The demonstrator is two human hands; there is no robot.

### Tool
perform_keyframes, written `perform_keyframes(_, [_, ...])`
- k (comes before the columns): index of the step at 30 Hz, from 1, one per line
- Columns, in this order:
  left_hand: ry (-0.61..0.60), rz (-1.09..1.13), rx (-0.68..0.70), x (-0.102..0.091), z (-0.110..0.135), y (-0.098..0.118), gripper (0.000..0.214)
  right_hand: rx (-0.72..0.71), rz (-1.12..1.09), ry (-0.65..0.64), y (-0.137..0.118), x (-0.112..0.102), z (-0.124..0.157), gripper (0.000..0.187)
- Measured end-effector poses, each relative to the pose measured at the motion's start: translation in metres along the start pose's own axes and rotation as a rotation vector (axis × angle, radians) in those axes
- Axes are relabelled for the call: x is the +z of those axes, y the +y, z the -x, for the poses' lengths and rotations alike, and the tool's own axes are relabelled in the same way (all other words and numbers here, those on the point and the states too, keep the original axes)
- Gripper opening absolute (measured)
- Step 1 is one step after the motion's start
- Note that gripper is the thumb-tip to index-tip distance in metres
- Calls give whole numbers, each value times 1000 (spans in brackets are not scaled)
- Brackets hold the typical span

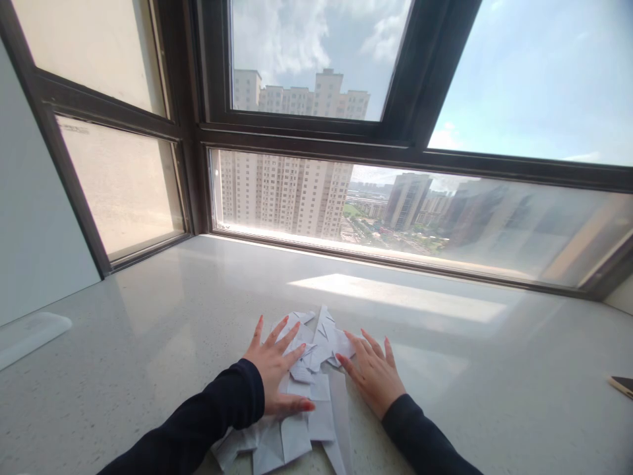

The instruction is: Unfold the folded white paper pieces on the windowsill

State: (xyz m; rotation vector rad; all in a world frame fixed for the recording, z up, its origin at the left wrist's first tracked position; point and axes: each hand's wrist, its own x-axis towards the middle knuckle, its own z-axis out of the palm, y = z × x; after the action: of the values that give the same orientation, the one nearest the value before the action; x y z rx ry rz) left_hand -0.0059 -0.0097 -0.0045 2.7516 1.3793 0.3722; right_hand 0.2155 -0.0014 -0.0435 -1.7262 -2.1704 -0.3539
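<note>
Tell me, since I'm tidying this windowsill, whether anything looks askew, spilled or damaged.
The folded white paper pieces look askew: they overlap at differing angles in an uneven heap, partly beneath the left hand and right hand. I see no spill or clear damage.

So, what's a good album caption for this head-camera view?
Left hand spread over folded white papers, right hand at their edge, on a sunlit windowsill.

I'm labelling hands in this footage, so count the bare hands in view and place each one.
2. The left hand is spread over the folded white papers; the right hand is at their upper right edge. No other hand shows.
</note>
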Motion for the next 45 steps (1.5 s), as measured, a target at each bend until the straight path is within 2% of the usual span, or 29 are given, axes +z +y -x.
perform_keyframes(3, [24, 165, -69, 7, -6, -1, 51, 22, 29, 81, 1, 0, 0, 44])
perform_keyframes(6, [120, 281, -189, 18, -15, -7, 41, 18, 10, 146, 5, 6, -2, 44])
perform_keyframes(10, [222, 290, -285, 34, -27, -20, 41, 20, -83, 87, 10, 15, -3, 45])
perform_keyframes(13, [208, 319, -279, 42, -32, -26, 46, 29, -177, 39, 11, 13, -4, 44])
perform_keyframes(17, [194, 378, -237, 44, -32, -27, 55, 67, -297, 80, 9, 2, -5, 45])
perform_keyframes(22, [322, 389, -183, 41, -31, -24, 54, 83, -331, 43, 7, -8, -7, 29])
perform_keyframes(26, [398, 443, -168, 44, -34, -28, 41, 78, -332, -10, 6, -10, -8, 18])
perform_keyframes(32, [468, 542, -264, 45, -38, -33, 13, 94, -326, 3, 7, -9, -8, 16])
perform_keyframes(35, [527, 591, -254, 37, -36, -31, 4, 109, -327, 106, 7, -12, -7, 16])
perform_keyframes(40, [719, 723, -347, 24, -33, -33, 15, 181, -319, 497, 5, -26, -6, 24])
perform_keyframes(42, [819, 825, -391, 19, -33, -34, 18, 150, -346, 602, 1, -32, -4, 23])
perform_keyframes(45, [907, 867, -380, 14, -31, -33, 19, 21, -407, 635, -12, -39, 3, 16])
